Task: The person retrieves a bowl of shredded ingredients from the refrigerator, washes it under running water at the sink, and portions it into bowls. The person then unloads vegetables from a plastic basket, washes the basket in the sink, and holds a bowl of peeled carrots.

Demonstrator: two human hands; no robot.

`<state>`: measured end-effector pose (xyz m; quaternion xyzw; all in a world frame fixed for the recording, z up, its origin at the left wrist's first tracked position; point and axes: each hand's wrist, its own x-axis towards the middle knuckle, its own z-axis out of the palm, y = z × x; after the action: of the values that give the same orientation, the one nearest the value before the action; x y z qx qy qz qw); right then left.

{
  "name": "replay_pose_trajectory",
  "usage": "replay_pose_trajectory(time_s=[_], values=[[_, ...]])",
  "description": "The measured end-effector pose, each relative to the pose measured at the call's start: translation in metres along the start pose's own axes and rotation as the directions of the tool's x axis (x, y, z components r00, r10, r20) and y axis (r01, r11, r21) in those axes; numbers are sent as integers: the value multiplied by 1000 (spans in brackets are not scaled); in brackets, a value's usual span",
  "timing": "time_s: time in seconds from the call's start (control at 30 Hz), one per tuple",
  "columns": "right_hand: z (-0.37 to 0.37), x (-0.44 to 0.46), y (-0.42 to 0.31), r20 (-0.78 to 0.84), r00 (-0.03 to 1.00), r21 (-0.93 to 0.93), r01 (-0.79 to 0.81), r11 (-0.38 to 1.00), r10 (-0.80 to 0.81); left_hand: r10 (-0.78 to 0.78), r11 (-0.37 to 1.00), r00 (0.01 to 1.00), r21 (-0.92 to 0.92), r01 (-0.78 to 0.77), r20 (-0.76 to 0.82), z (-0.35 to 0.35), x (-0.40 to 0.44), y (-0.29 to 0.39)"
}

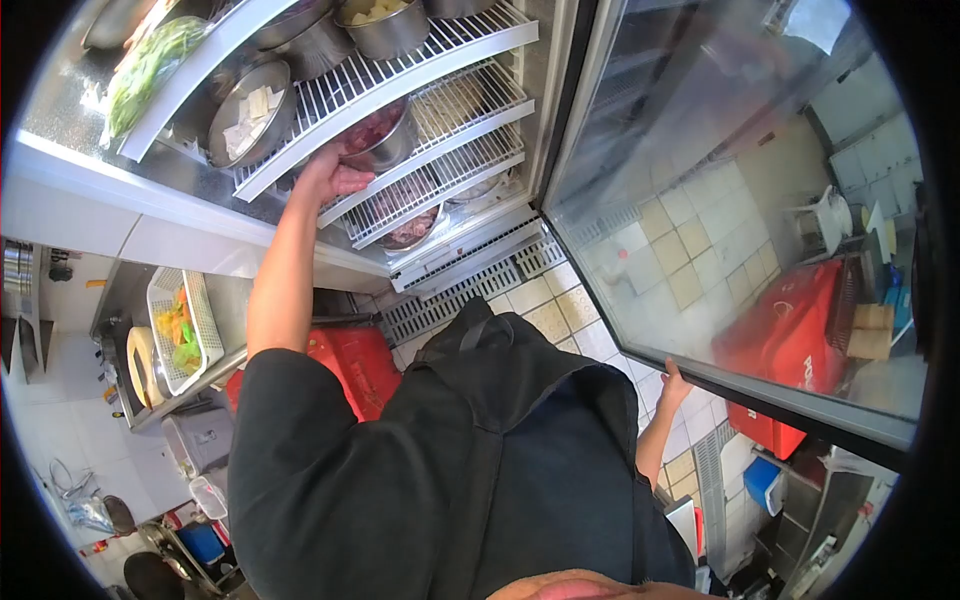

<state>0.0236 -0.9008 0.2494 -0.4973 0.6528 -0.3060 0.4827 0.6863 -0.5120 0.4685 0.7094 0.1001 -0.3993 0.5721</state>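
Observation:
My left hand [338, 178] reaches between the shelves of an upright fridge and is closed against the near side of a metal pot [385, 148] holding dark red meat. Part of its fingers is hidden by the pot and shelf edge. My right hand [676, 382] grips the frame of the fridge's glass door [640, 240], which stands swung out to the right. On the shelf below the pot is a bowl of paler meat [412, 228].
Higher shelves hold a bowl of white slabs [252, 115], a pot of pale yellow chunks [375, 18] and leafy greens [158, 70]. At left, a white basket [207, 335] of vegetables sits on a steel counter. Red containers [355, 365] stand on the tiled floor.

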Motion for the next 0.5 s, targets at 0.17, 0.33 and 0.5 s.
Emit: replay_pose_trajectory(time_s=[0.17, 0.33, 0.5], values=[[2, 4, 6, -7, 1000, 61, -3, 998, 4, 61, 997, 994, -51, -65, -88, 2, 0, -15], [4, 6, 5, 5, 1000, 63, 11, 998, -11, 941, 312, 214, 920, -237, -264, 47, -40, -35], [7, 1, -11, 7, 1000, 56, -2, 998, 2, 961, -82, 248, 981, -178, 125, 121, -38, -31]])
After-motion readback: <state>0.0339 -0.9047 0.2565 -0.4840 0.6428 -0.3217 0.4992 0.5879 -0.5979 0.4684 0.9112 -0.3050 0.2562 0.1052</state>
